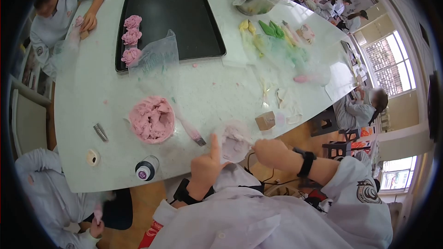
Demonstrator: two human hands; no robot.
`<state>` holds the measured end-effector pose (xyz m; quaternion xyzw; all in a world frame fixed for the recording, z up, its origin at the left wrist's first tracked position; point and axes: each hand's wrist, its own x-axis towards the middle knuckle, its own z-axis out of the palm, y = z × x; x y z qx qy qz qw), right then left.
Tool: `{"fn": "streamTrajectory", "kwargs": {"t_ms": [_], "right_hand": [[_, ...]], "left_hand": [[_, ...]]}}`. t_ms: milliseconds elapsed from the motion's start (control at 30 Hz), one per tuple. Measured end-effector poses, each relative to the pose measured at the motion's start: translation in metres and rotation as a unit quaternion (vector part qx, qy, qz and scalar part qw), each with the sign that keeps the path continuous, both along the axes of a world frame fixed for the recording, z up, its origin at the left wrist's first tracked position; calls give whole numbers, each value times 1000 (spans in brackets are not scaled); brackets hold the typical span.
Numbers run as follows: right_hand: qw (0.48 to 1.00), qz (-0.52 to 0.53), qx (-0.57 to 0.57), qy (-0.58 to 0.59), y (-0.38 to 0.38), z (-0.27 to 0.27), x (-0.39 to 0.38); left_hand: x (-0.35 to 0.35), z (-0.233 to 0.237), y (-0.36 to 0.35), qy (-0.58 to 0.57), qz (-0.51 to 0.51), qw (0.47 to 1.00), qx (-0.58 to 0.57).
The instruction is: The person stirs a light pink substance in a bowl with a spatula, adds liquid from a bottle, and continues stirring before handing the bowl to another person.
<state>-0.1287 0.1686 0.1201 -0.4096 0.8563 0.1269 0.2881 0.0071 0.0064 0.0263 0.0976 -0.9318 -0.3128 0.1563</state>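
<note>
At the table's near edge my left hand [206, 168] grips a small clear bowl [229, 157], its index finger stretched up along the side. Pale lilac cream [232, 146] coats the inside of the bowl. My right hand [271, 152] is closed in a fist at the bowl's right rim, around a thin pale utensil [240, 136] that reaches into the cream; its handle is hidden in the fist. Left of the bowl lies a piping bag with pink cream and a metal tip [199, 141]. A larger bowl of pink cream [152, 119] stands farther left.
A dark baking tray [184, 14] holds several pink cream flowers [132, 36]. A dark bottle [147, 168] stands near the front edge, a wooden block [265, 121] to the right. Used piping bags [295, 50] lie behind. Persons sit at the left [69, 18] and lower left [41, 193].
</note>
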Motion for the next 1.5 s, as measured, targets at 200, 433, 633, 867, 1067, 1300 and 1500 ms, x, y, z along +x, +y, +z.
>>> {"fn": "streamTrajectory", "kwargs": {"t_ms": [200,433,633,867,1067,1300,1500], "right_hand": [[797,-405,111,-434,-2,1,16],[690,-482,-12,-540,-5,30,8],[994,37,-70,76,4,39,-11],[991,70,-16,112,10,22,-19],[996,-72,2,-56,29,-8,12],[499,-568,82,-649,22,-4,17],[801,-354,-71,-477,7,6,24]], "left_hand": [[-2,-5,10,90,-36,982,-161],[-2,-4,7,66,-8,991,-113],[-3,6,6,-57,-51,997,25],[4,5,9,-47,-33,997,48],[5,-2,17,50,-28,995,-78],[-5,2,17,69,-48,987,-134],[-7,-2,8,36,-45,998,-7]]}}
